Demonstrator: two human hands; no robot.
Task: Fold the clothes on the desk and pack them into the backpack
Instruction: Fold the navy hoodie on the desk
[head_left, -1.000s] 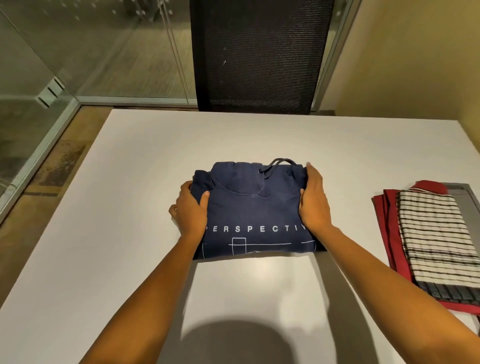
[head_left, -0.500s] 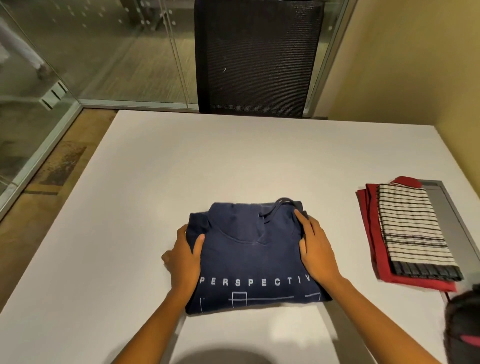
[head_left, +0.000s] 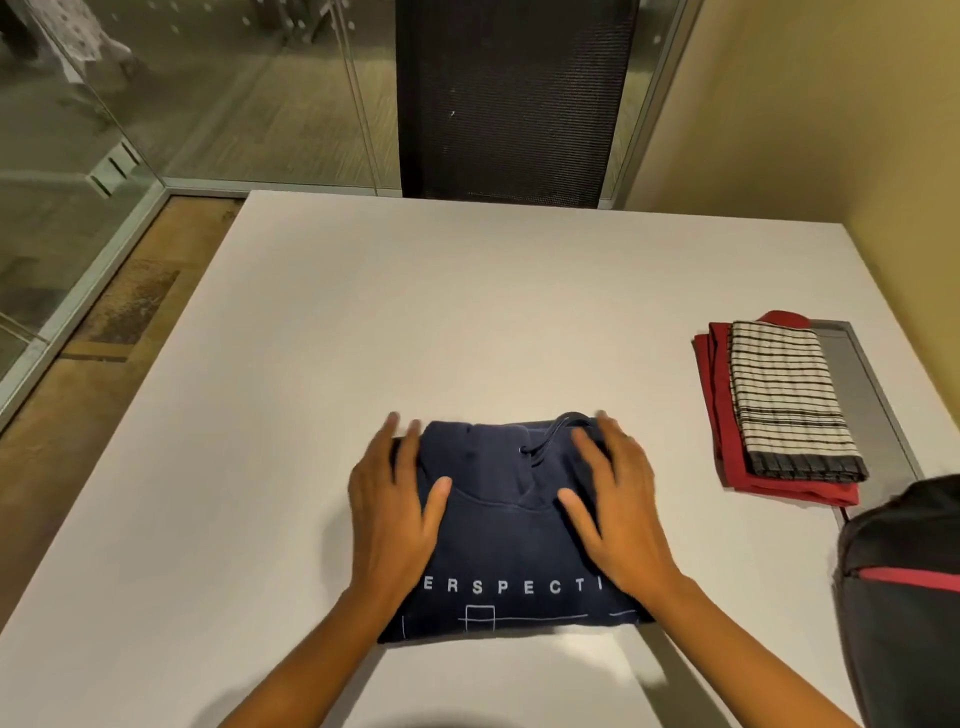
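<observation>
Resting flat with fingers spread and gripping nothing, the left hand (head_left: 395, 519) and right hand (head_left: 618, 514) press the soft navy hoodie (head_left: 511, 535), a folded rectangle at lower centre of the smooth white desk (head_left: 467, 322). Fingertips blur; palms hide part of the printed lettering. At right, a striped cloth (head_left: 789, 400) tops a red garment (head_left: 727, 436), and the black backpack (head_left: 904, 582) is cut off by the frame's edge.

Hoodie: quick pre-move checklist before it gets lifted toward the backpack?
1. navy hoodie folded into a compact rectangle: ok.
2. left hand flat on its left side: ok.
3. right hand flat on its right side: ok.
4. Drawstring tucked: not ok, loops out at the far edge.
5. backpack open: cannot tell, mostly out of frame.
6. striped cloth on red garment clear of the path: ok.
</observation>
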